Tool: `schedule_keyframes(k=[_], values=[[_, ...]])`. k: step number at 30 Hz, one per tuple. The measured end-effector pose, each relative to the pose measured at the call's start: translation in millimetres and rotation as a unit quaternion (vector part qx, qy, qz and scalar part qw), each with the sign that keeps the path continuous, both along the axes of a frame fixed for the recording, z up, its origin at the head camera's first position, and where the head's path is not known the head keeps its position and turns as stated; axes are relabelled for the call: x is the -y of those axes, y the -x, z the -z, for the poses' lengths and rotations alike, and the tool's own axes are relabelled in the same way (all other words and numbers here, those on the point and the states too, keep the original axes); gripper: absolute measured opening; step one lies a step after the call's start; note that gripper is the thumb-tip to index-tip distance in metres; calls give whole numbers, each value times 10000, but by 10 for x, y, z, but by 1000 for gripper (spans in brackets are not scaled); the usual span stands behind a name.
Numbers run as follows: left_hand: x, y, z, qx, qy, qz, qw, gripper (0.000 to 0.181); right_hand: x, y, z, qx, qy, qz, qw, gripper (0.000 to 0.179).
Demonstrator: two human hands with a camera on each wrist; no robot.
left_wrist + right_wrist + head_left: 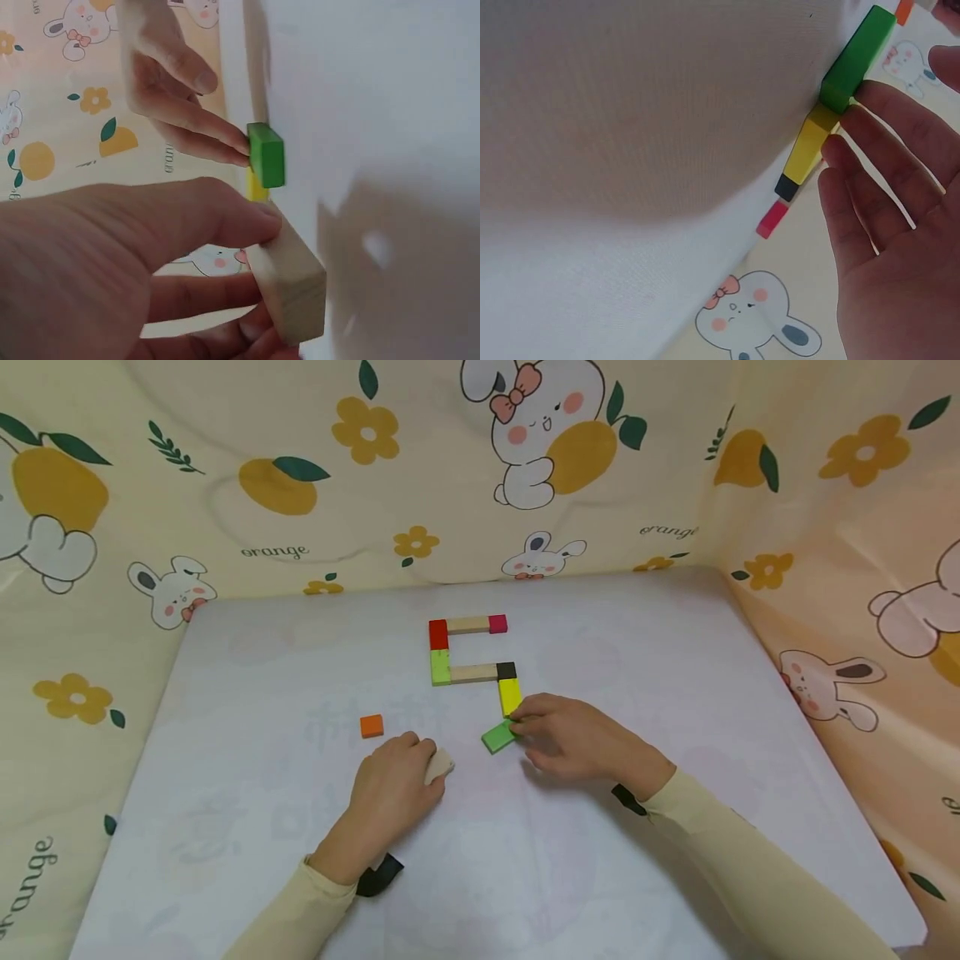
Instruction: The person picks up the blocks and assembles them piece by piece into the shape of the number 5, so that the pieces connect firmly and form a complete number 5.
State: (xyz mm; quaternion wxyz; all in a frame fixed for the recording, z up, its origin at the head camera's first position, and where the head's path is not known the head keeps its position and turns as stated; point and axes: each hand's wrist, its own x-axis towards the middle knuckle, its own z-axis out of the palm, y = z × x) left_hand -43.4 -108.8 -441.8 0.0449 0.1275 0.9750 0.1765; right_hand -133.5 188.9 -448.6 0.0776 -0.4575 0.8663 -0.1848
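My left hand [393, 789] pinches a plain wooden block [296, 289] between thumb and fingers, above the table. My right hand [573, 739] has its fingertips against a green block [498, 737], its thumb apart from it in the right wrist view. The green block lies slanted at the lower end of a yellow block [510, 697]. Above the yellow one is a black block [506, 670], at the right end of a wooden block [473, 673]. The row goes on through a light green block [440, 667], a red block [438, 634], another wooden block [468, 625] and a pink block [498, 624].
An orange block [371, 726] lies by itself on the white table [225, 718], just beyond the left hand. Behind the table and at its sides hangs a cloth [450, 485] printed with rabbits, flowers and oranges. Each wrist wears a black strap [381, 875].
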Motion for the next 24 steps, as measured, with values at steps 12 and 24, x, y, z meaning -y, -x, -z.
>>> schedule_keyframes(k=[12,24], values=[[-67,261,-92,-89,26,1150,9933,24,15,-1,4,43,19,18,10000,40],[-161,499,23,52,200,1839,9827,20,0,-1,23,-82,-8,78,9999,38]])
